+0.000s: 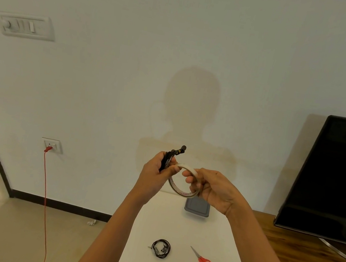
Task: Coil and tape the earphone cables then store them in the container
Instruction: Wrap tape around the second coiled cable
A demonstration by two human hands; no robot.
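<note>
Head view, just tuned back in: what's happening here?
A person appears to be mid-taping. The left hand grips a coiled black earphone cable, and the right hand holds a tape roll close beside it, both raised above the white table. A second coiled earphone lies on the table beside red scissors, not yet stored. The grey container sits farther back.

One black earphone coil [168,160] stands upright in the left hand [156,171], an earbud poking out at its top. Touching it is a clear tape roll [182,193], gripped on its rim by the right hand [215,187]. A second coil [157,250], also black, lies flat on the near part of the white table [174,228], and the grey container [197,206] sits at the far edge, partly hidden by the roll.
</note>
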